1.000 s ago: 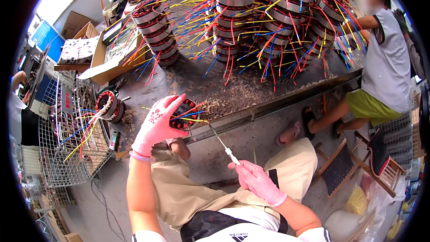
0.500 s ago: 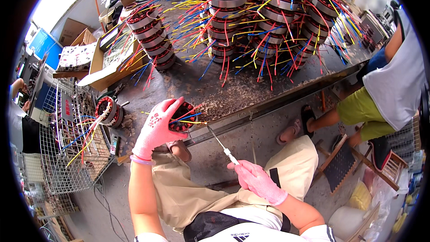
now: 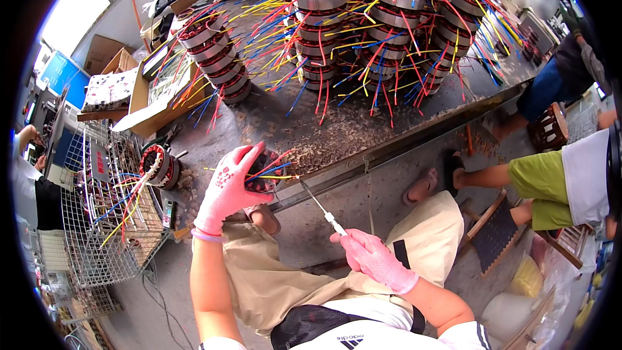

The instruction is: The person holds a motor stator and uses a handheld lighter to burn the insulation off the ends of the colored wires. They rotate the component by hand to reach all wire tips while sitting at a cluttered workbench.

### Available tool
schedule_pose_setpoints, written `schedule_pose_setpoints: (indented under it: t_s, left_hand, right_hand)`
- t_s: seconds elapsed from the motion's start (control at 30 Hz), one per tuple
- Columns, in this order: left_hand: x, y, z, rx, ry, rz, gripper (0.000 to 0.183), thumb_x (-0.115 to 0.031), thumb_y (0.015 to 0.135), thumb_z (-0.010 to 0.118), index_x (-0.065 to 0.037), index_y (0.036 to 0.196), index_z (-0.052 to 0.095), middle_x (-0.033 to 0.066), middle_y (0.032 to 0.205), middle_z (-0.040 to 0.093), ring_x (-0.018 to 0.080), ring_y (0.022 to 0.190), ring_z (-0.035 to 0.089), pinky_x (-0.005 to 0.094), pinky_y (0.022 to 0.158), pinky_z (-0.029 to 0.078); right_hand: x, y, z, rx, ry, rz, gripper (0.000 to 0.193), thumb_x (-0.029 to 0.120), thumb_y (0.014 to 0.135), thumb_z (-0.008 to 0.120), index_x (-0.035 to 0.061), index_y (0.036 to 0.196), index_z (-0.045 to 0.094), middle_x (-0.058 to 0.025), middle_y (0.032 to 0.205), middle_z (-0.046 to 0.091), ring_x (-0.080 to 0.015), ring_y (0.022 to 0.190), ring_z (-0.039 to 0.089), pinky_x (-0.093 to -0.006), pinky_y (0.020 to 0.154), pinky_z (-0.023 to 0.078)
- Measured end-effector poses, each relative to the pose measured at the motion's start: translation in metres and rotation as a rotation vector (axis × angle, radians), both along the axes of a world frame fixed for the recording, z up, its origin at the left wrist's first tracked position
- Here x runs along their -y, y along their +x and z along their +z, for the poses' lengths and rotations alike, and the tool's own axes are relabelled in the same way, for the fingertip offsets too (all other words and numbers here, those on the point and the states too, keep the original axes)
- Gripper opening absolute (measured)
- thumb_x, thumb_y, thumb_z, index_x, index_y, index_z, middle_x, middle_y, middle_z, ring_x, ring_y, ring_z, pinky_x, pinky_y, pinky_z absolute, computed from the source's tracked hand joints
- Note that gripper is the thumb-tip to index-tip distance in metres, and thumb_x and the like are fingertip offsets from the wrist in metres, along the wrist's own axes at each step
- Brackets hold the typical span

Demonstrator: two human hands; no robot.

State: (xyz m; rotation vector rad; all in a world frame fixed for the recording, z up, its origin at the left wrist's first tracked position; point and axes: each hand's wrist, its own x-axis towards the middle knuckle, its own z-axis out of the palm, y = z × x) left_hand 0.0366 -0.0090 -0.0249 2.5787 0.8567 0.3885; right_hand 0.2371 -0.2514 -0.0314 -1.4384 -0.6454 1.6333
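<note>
Change: both hands stay as before; view moved closer.
Left hand: clamped on stator, 11 o'clock of right.
Right hand: closed on tool.

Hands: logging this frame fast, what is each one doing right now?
Left hand: closed around a motor coil with coloured wires, at the workbench edge.
Right hand: closed on a thin metal tool, its tip at the coil.

Both hands wear thin pink knit gloves, left hand with a printed palm mark, right hand plain. Bare forearms. Khaki trousers, white short-sleeved top, black waist bag with white print.
</note>
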Motion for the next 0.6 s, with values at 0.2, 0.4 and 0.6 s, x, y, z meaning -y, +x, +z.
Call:
schedule_pose_setpoints:
  t_s: [0.2,0.4,0.6]
  left_hand:
    - [0.002,0.003,0.003,-0.013,-0.028,0.023,0.095,-0.018,0.053,0.084,-0.005,0.138,0.046,0.0178,0.129,0.051,0.0368,0.119,0.050,0.0417,0.102,0.041]
    - [0.002,0.003,0.003,-0.026,-0.009,0.017,0.096,-0.019,0.051,0.086,-0.006,0.138,0.046,0.0179,0.129,0.051,0.0367,0.120,0.050,0.0417,0.102,0.041]
    - [0.002,0.004,0.003,-0.033,-0.007,0.017,0.098,-0.020,0.051,0.086,-0.006,0.138,0.045,0.0177,0.130,0.051,0.0369,0.120,0.050,0.0419,0.102,0.041]
  right_hand:
    - [0.001,0.004,0.003,0.014,0.001,0.040,0.031,0.022,0.102,0.043,0.0003,0.117,0.059,0.0033,0.062,0.044,-0.0049,0.053,0.041,-0.0228,0.049,0.034]
    - [0.003,0.004,-0.002,-0.005,0.034,0.029,0.033,0.026,0.102,0.044,0.0006,0.117,0.058,0.0028,0.061,0.044,-0.0054,0.053,0.041,-0.0231,0.049,0.034]
    - [0.003,0.003,-0.006,-0.019,0.038,0.015,0.032,0.025,0.102,0.044,0.0001,0.116,0.059,0.0019,0.063,0.045,-0.0059,0.055,0.043,-0.0239,0.050,0.036]
